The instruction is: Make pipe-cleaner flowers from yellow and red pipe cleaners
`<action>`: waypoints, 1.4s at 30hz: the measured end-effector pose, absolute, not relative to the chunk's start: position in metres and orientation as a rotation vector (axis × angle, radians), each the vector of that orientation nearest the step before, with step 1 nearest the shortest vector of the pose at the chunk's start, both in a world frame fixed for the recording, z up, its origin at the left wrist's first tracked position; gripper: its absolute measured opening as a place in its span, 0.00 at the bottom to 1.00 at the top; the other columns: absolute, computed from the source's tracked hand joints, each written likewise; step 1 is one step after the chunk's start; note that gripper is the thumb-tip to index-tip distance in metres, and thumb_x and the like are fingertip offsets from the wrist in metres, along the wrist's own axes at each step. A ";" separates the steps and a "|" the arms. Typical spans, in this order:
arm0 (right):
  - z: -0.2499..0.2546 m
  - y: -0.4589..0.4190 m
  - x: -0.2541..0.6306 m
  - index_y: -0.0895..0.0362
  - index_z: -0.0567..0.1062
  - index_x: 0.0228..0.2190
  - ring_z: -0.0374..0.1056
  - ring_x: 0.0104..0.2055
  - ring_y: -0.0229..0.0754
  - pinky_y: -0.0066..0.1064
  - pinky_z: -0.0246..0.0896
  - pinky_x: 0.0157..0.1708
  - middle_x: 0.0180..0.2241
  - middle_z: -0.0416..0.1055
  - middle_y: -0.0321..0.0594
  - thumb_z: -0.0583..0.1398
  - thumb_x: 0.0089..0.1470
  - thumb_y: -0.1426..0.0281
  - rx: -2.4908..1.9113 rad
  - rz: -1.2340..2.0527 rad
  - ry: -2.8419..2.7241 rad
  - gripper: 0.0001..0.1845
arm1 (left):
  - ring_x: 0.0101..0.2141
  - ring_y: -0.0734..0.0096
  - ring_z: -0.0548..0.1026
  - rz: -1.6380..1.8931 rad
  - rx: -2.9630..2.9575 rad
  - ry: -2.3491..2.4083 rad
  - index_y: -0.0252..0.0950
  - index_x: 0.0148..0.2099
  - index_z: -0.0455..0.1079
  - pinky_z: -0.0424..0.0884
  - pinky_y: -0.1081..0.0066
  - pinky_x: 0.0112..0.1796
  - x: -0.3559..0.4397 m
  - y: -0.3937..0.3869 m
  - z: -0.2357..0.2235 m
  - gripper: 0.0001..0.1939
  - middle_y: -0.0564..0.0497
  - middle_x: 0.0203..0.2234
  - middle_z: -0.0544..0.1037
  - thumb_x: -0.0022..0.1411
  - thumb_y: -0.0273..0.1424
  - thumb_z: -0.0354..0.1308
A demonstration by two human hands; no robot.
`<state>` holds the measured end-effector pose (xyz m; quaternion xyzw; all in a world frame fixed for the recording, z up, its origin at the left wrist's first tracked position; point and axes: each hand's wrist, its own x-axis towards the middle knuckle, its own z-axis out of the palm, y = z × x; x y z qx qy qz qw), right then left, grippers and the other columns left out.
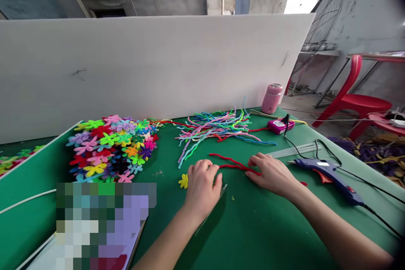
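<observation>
Red pipe cleaners [232, 166] lie across the green table between my hands. My right hand [272, 174] is closed around them, with its thumb and fingers on either side. My left hand [202, 185] rests palm down at their left end. Its fingers are curved, the thumb stands apart, and the index fingertip appears to touch one red strand. A yellow pipe-cleaner flower [183, 181] lies just left of my left hand, partly covered by it. Under that hand a thin clear stick [210, 211] is partly visible.
Loose coloured pipe cleaners [215, 125] lie behind my hands, finished flowers [110, 147] at left. To the right are a blue glue gun [329, 173] with its cord, clear glue sticks [294, 150] and a magenta box [280, 126]. A pink flask [272, 98] stands by the white board [152, 67].
</observation>
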<state>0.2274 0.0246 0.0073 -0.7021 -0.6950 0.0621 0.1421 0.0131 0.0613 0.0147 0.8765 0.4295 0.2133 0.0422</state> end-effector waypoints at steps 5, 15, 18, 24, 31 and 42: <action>-0.003 0.021 0.229 0.54 0.72 0.26 0.66 0.29 0.40 0.27 0.52 0.26 0.29 0.69 0.38 0.55 0.51 0.68 -2.051 0.119 -2.020 0.07 | 0.42 0.58 0.68 0.592 2.623 1.204 0.37 0.37 0.70 0.63 0.57 0.41 0.021 0.035 -0.002 0.08 0.45 0.37 0.72 0.57 0.27 0.50; -0.012 0.022 0.236 0.55 0.70 0.31 0.68 0.33 0.42 0.29 0.55 0.32 0.32 0.72 0.40 0.49 0.58 0.67 -2.025 -0.015 -1.935 0.12 | 0.42 0.58 0.67 0.631 2.651 1.013 0.36 0.37 0.69 0.60 0.53 0.44 0.018 0.024 -0.005 0.10 0.46 0.36 0.73 0.60 0.26 0.46; -0.013 0.022 0.237 0.55 0.70 0.32 0.68 0.33 0.43 0.30 0.56 0.32 0.32 0.72 0.41 0.48 0.58 0.67 -1.973 -0.073 -1.885 0.12 | 0.40 0.58 0.68 0.587 2.654 1.019 0.35 0.38 0.68 0.63 0.55 0.40 0.019 0.021 -0.006 0.10 0.46 0.36 0.73 0.61 0.26 0.46; -0.017 0.021 0.239 0.55 0.73 0.39 0.68 0.33 0.43 0.30 0.58 0.31 0.33 0.72 0.41 0.50 0.58 0.67 -1.819 -0.155 -1.860 0.14 | 0.40 0.59 0.68 0.572 2.664 1.005 0.34 0.38 0.68 0.65 0.58 0.38 0.016 0.015 -0.008 0.10 0.45 0.37 0.72 0.61 0.26 0.45; -0.016 0.019 0.237 0.57 0.75 0.38 0.67 0.33 0.43 0.32 0.58 0.34 0.33 0.72 0.41 0.53 0.57 0.69 -1.667 -0.252 -1.845 0.12 | 0.37 0.60 0.69 0.512 2.769 1.098 0.33 0.45 0.67 0.68 0.60 0.35 0.017 0.016 -0.008 0.13 0.46 0.35 0.73 0.60 0.24 0.46; -0.008 0.014 0.233 0.58 0.76 0.36 0.67 0.32 0.41 0.33 0.55 0.32 0.31 0.72 0.42 0.56 0.55 0.72 -1.490 -0.393 -1.837 0.09 | 0.31 0.62 0.69 0.477 2.853 1.266 0.34 0.34 0.70 0.66 0.63 0.29 0.015 0.017 -0.008 0.10 0.48 0.28 0.71 0.57 0.20 0.48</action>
